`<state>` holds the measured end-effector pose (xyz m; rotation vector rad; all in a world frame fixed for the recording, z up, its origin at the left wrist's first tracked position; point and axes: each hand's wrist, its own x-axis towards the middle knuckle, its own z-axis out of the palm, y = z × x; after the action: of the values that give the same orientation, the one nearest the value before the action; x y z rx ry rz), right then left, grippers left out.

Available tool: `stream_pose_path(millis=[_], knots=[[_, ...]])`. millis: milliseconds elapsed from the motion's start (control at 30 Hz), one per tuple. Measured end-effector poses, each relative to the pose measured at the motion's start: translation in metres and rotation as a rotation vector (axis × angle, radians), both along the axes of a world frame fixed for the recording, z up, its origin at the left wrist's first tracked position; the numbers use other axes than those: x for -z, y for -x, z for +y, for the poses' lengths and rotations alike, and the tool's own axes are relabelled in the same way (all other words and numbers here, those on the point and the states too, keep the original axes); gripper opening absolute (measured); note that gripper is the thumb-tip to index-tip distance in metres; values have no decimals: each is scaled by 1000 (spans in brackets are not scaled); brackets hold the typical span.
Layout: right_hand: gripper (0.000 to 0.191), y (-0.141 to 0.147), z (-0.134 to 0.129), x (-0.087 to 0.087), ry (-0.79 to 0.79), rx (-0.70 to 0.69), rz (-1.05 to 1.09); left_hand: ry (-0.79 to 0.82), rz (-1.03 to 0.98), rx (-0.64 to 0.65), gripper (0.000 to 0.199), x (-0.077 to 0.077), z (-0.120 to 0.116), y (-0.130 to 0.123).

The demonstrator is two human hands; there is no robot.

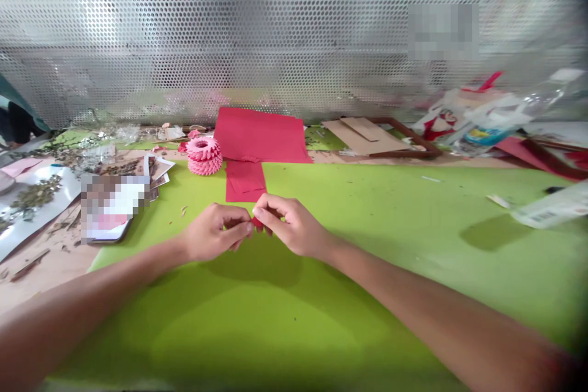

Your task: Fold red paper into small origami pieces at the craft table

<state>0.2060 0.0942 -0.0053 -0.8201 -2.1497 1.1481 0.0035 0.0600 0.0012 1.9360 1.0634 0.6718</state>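
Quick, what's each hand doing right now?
Left hand: closed, pinching a small red paper piece.
Right hand: closed, pinching the same piece.

Green cutting mat [275, 331] under red paper [245, 181]

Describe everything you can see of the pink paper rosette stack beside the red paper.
The pink paper rosette stack is a squat, round pile of pleated paper layers with toothed, fan-like edges and a dark central hole on top. It looks like folded craft paper in pink shades, and it appears intact. It stands near the back edge of the green mat, just left of the red paper strip. The left hand and right hand, pinching a small red paper piece, are not touching it.
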Motion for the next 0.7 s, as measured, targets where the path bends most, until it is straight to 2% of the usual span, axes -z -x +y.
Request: stream_pose_path(millis=[233,433,600,700], knots=[[31,0,-1,-1,104,-80,66,11,-20,10,27,-2,2,6],[32,1,0,0,54,-31,16,-13,-9,-4,29,-1,2,7],[30,2,1,-2,16,-77,-36,-33,-2,-32,29,0,2,6],[32,2,-1,-2,6,-54,-30,-39,5,-48,31,1,3,5]])
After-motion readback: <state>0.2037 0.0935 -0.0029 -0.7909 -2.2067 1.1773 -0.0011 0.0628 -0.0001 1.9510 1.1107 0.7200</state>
